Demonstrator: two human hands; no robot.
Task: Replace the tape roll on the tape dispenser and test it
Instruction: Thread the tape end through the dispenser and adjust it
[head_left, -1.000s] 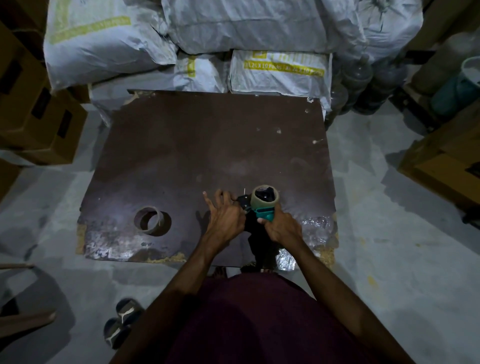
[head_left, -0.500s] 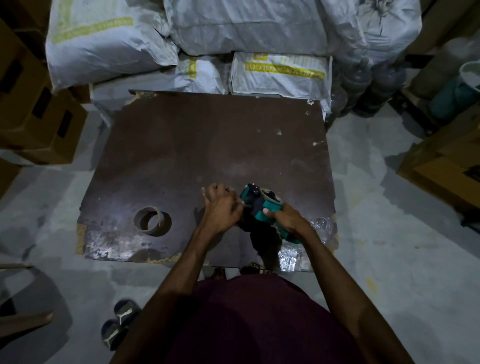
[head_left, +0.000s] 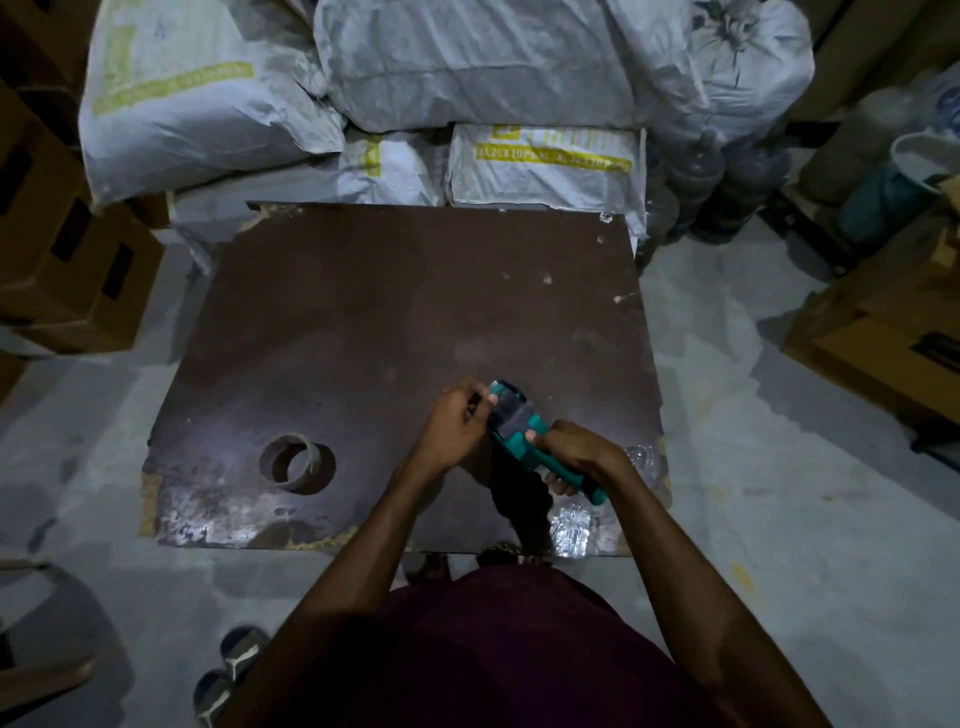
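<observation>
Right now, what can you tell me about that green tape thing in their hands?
The tape dispenser is teal plastic with dark parts and something shiny, probably tape, across its front end. It lies tilted just above the brown board. The right hand grips its handle. The left hand pinches at its front. The dim light hides finer detail.

Your left hand (head_left: 451, 426) has its fingers curled, the tips pinching at 2 o'clock. Your right hand (head_left: 576, 453) is closed in a full grip, thumb extended toward 10 o'clock. Both forearms converge from 6 o'clock, the hands just beside each other.
</observation>
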